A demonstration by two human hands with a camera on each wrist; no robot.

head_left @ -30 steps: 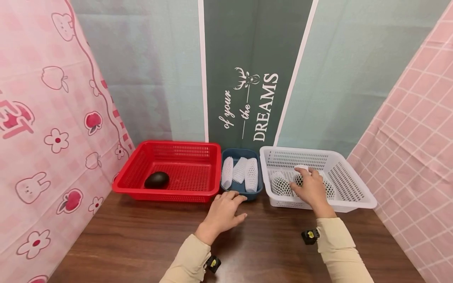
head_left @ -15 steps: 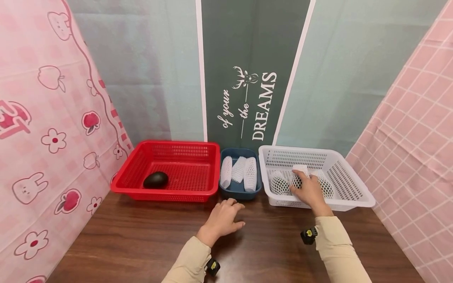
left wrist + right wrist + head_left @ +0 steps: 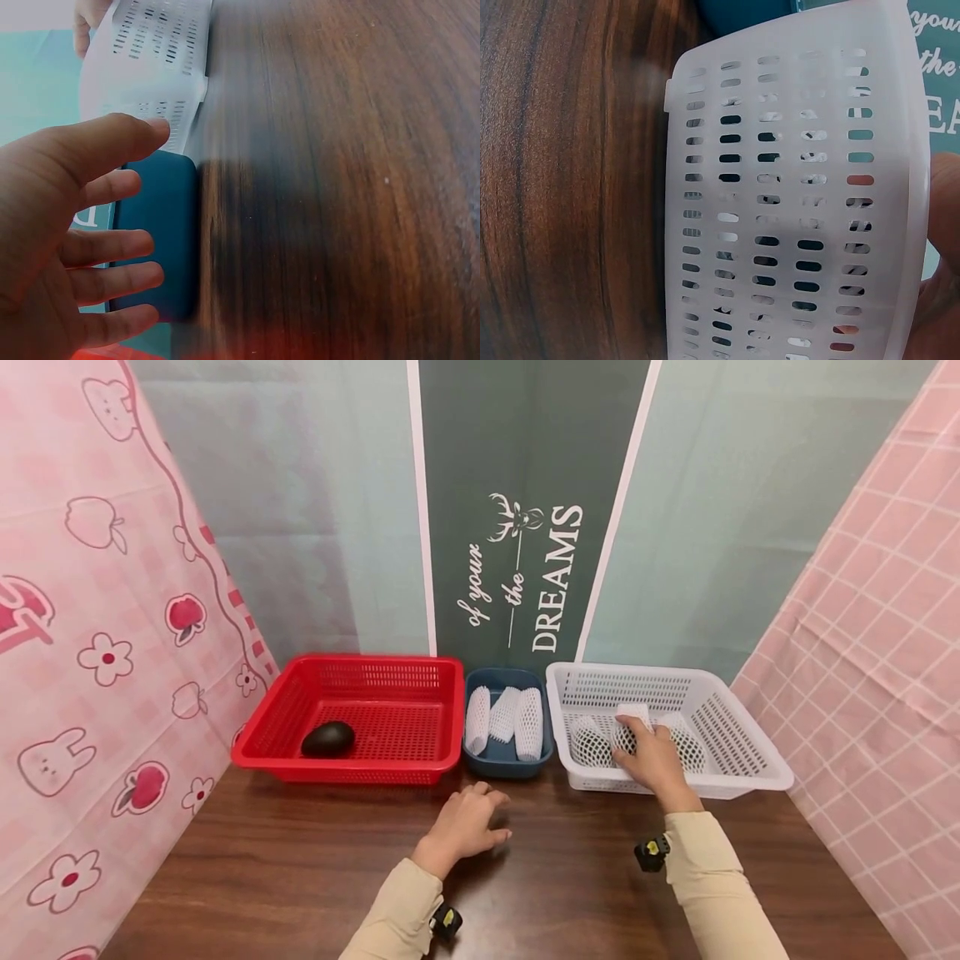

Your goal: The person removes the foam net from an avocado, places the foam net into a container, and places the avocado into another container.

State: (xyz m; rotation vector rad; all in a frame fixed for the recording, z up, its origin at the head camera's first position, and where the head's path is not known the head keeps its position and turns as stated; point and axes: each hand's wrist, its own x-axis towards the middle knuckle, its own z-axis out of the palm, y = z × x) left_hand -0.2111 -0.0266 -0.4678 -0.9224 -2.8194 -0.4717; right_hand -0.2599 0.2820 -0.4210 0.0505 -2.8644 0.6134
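In the head view my right hand (image 3: 654, 760) reaches into the white basket (image 3: 750, 781). Its thumb and fingers hold the middle one of three dark fruits in white foam nets, a netted avocado (image 3: 626, 739). A second netted avocado (image 3: 591, 747) lies to its left, a third (image 3: 688, 750) to its right. The basket wall hides most of this in the right wrist view. My left hand (image 3: 467, 822) hovers over the table with relaxed, spread fingers and holds nothing. In front of it stands the blue bin (image 3: 506, 768) with three white foam net sleeves (image 3: 528, 724).
A red basket (image 3: 348, 774) stands at the left with one bare dark avocado (image 3: 327, 739) in it. All the containers stand in a row along the back of the brown wooden table (image 3: 300, 868). Printed cloths hang behind and at both sides.
My left hand has drawn back a little from the blue bin toward the table's front. The right hand stays at the middle netted avocado. The head view has shifted slightly.
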